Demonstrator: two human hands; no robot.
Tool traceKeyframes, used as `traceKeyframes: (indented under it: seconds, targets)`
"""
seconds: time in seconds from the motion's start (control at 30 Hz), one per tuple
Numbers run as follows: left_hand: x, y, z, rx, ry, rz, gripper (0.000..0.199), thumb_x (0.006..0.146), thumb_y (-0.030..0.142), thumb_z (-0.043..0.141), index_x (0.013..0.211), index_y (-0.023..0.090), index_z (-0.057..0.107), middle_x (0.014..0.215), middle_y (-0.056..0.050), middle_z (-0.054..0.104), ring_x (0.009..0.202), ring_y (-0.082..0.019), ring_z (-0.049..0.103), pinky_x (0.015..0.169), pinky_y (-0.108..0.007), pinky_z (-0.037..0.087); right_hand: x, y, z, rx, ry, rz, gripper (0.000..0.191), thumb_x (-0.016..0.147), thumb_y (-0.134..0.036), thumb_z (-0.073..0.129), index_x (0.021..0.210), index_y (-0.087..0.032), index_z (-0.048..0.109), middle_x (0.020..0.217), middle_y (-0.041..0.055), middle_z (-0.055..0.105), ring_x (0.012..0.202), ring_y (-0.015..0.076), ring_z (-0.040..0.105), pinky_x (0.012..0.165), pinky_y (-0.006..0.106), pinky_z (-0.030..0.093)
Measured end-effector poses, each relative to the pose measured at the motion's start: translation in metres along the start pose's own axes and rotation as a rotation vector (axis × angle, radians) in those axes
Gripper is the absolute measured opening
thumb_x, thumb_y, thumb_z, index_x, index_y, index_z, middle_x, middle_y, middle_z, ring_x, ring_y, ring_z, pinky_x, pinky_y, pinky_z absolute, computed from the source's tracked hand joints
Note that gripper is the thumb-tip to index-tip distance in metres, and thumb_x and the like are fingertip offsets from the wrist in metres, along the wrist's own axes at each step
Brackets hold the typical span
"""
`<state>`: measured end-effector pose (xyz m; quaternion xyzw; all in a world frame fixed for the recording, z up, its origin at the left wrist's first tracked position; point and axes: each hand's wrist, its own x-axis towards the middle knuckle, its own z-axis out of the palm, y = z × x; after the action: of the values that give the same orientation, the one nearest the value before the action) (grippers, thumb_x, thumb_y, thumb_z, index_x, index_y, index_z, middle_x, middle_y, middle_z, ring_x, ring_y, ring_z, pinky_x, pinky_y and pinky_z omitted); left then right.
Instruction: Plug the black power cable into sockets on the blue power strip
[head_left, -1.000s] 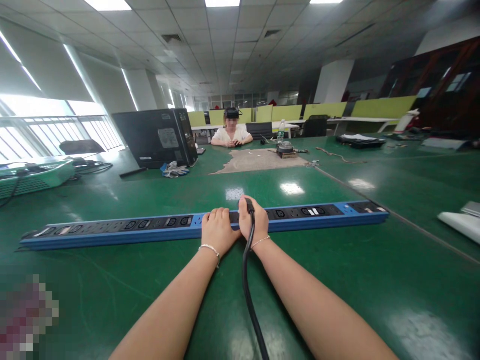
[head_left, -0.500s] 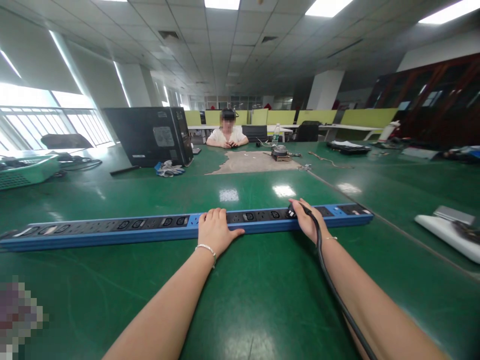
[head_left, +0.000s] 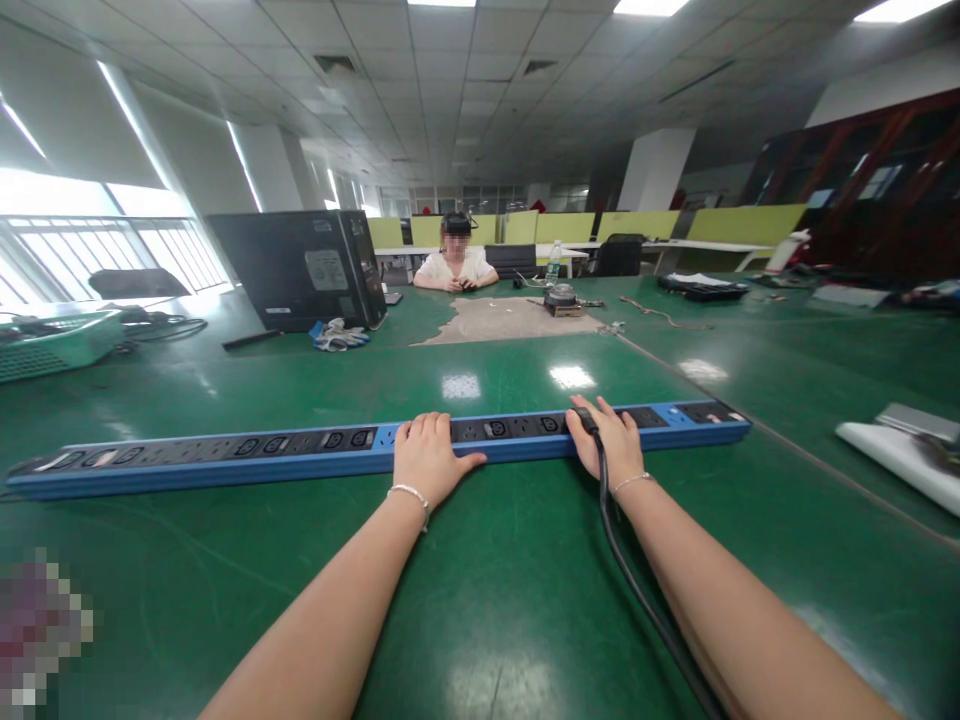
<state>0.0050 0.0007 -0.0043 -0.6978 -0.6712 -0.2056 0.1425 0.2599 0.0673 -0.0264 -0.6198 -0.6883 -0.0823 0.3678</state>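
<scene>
A long blue power strip (head_left: 247, 478) with black sockets along its top lies across the green table. Near its middle, my left hand (head_left: 429, 455) holds it, fingers over the top and thumb stretched along the near side. Further right on the strip, my right hand (head_left: 613, 445) has a black plug (head_left: 582, 420) between thumb and fingers, its other fingers resting over the strip. The plug's front end is down at the socket face; whether it is seated, I cannot tell. Its black cord (head_left: 626, 570) runs down toward me beside my right forearm.
A black computer case (head_left: 289, 275) and work gloves (head_left: 339, 335) stand back left, near a green basket (head_left: 75, 340). Across the table sits a person (head_left: 455, 270) in white. A bottle (head_left: 554, 262) and a round metal device (head_left: 560, 298) are beyond. A white object (head_left: 900, 460) lies right.
My right hand has turned and come down with the plug, whose pale front end no longer shows. The cord has swung left. My left hand stays in place on the strip.
</scene>
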Motion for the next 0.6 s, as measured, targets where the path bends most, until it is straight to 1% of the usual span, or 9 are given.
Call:
traceKeyframes:
  seconds: [0.17,0.4,0.47,0.6]
  targets:
    - [0.0002,-0.0004,-0.0007,0.007,-0.009,0.001,0.069,0.067,0.065,0.055,0.115,0.015,0.049,0.118,-0.013,0.057,0.115,-0.028,0.045,0.097,-0.041,0.029,-0.0042,-0.0003,0.0037,-0.003,0.079,-0.003,0.036,0.086,-0.044,0.039,0.112,-0.030,0.059,0.125,0.0000,0.057,0.123,0.0242,0.041,0.101,0.051,0.022]
    - [0.0004,-0.0004,-0.0004,0.006,-0.003,0.007,0.069,0.067,0.065,0.055,0.115,0.014,0.050,0.118,-0.014,0.057,0.114,-0.029,0.046,0.097,-0.042,0.029,-0.0028,0.0004,0.0065,0.068,0.107,-0.035,0.033,0.086,-0.043,0.040,0.107,-0.029,0.060,0.121,0.0006,0.059,0.118,0.0216,0.047,0.098,0.045,0.024]
    - [0.0004,-0.0003,-0.0002,0.008,-0.002,0.007,0.070,0.067,0.065,0.055,0.115,0.014,0.050,0.117,-0.014,0.058,0.114,-0.029,0.046,0.097,-0.042,0.029,-0.0016,0.0005,0.0089,0.091,0.135,-0.016,0.033,0.086,-0.043,0.039,0.104,-0.027,0.062,0.117,0.0011,0.062,0.115,0.0217,0.049,0.097,0.045,0.023]
    - [0.0002,-0.0005,0.0002,0.015,0.006,0.012,0.070,0.067,0.065,0.055,0.114,0.014,0.050,0.116,-0.015,0.058,0.113,-0.029,0.047,0.096,-0.042,0.030,-0.0011,-0.0042,0.0110,0.154,0.178,0.034,0.035,0.086,-0.043,0.037,0.095,-0.025,0.065,0.102,0.0032,0.069,0.107,0.0212,0.055,0.096,0.046,0.023]
